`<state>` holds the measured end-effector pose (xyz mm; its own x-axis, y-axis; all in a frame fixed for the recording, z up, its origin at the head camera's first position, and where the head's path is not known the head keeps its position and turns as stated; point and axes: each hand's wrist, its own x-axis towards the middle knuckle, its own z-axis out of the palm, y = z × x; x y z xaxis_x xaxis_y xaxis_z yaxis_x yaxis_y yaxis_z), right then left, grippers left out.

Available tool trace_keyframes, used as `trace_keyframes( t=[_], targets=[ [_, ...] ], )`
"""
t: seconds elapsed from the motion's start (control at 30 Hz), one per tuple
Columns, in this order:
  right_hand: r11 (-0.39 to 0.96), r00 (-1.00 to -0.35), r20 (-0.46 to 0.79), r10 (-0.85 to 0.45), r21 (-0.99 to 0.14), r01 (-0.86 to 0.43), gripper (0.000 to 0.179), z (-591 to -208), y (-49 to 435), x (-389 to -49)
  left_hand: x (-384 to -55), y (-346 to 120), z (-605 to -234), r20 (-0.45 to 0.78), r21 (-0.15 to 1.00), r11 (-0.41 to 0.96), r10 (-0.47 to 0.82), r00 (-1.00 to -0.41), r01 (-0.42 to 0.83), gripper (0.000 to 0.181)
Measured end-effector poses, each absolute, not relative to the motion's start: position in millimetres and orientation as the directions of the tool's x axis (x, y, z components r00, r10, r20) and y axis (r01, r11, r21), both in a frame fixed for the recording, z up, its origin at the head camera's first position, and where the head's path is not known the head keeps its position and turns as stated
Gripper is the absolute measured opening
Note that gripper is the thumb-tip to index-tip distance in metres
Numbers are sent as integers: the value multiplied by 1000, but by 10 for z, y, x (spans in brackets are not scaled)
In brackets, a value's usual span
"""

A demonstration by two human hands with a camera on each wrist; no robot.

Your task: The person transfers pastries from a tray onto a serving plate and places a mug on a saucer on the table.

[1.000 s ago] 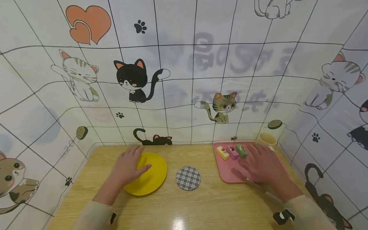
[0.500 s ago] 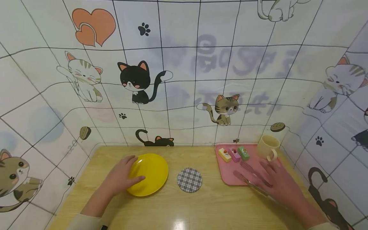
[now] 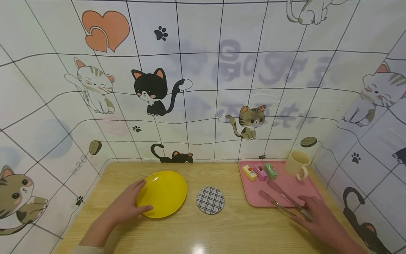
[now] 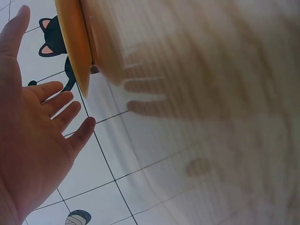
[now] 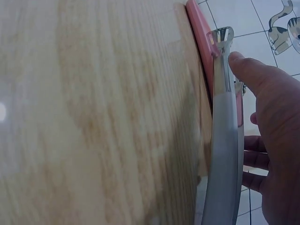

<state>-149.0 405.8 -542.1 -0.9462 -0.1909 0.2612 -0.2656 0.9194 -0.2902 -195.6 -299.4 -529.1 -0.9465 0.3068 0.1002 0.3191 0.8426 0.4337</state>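
Observation:
In the head view, my left hand (image 3: 125, 206) is at the left side of a round yellow plate (image 3: 165, 194). Its fingers are spread toward the rim, with nothing held. The left wrist view shows that hand (image 4: 42, 122) with fingers apart beside the plate's edge (image 4: 75, 42). Two slender metal arms with slotted, fork-like heads look like tongs (image 3: 283, 192), lying partly on a pink tray (image 3: 285, 185). My right hand (image 3: 321, 215) is at their near end. In the right wrist view, the thumb and fingers stand on either side of the grey handle (image 5: 224, 140).
On the tray's far side lie three small toy cake pieces: yellow (image 3: 249, 173), pink (image 3: 260, 172) and green (image 3: 270, 170). A cream mug (image 3: 297, 164) stands at its back right corner. A checked round coaster (image 3: 210, 200) lies mid-table. Cat-patterned sheeting (image 3: 203, 134) encloses the table.
My right hand has drawn back from over the tray toward the handles, uncovering the mug and second metal arm. My left hand has drawn back left from over the plate to its rim.

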Motion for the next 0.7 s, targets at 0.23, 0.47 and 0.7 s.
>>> trace_keyframes(
  t=[0.23,0.47,0.7],
  targets=[
    [922,-953,252,-171,-301,-245,77,-5525,4168,-1421,-1922,-3039,-5319,65,452,843,297,-953,293,120],
    [911,-961,220,-170,-336,-238,61,-5583,4298,-1397,-1902,-3026,-5320,17,488,829,301,-953,271,128],
    [894,-987,77,-139,-420,-159,71,-5596,4336,-1366,-1892,-3012,-5340,-55,487,841,301,-952,238,129]
  ],
)
